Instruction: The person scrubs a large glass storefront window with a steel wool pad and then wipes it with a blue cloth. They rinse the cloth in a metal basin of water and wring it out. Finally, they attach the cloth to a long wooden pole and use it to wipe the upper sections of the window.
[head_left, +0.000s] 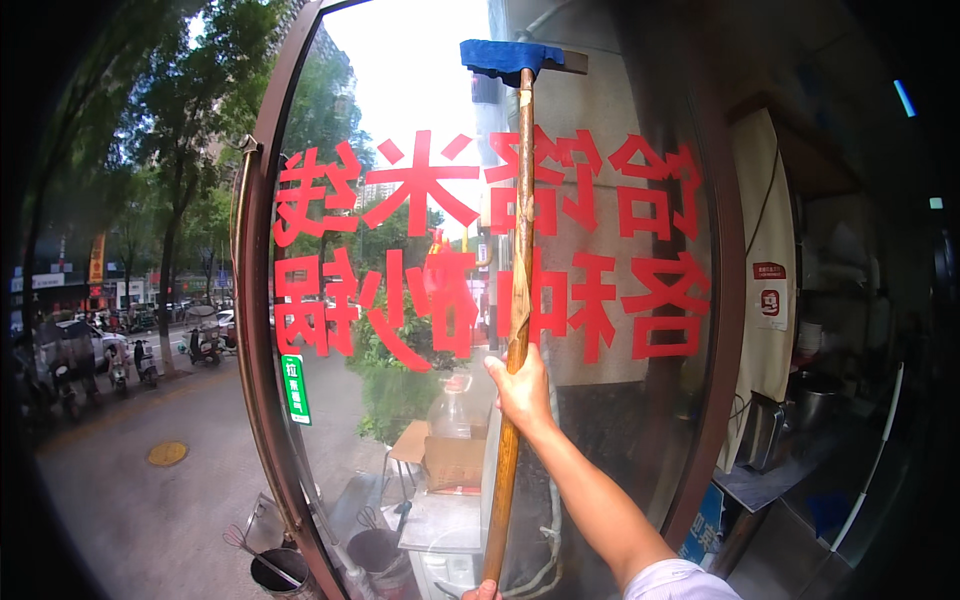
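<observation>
A wooden pole (523, 262) stands nearly upright before a framed glass door (600, 97) with large red lettering. My right hand (525, 390) is closed around the pole at its middle. My left hand (482, 591) shows only partly at the bottom edge, its fingers around the pole's lower part. At the pole's top is a crosspiece with a blue cloth (510, 58) draped over its left part; the cloth is at the upper glass. Whether it touches the glass cannot be told.
A long metal door handle (244, 300) runs down the left frame. A bucket (281, 574) with a whisk stands at lower left. Behind the glass are a cardboard box (455, 463) and a white-topped table (442, 523). A counter (765, 480) stands at right. Scooters are parked outside.
</observation>
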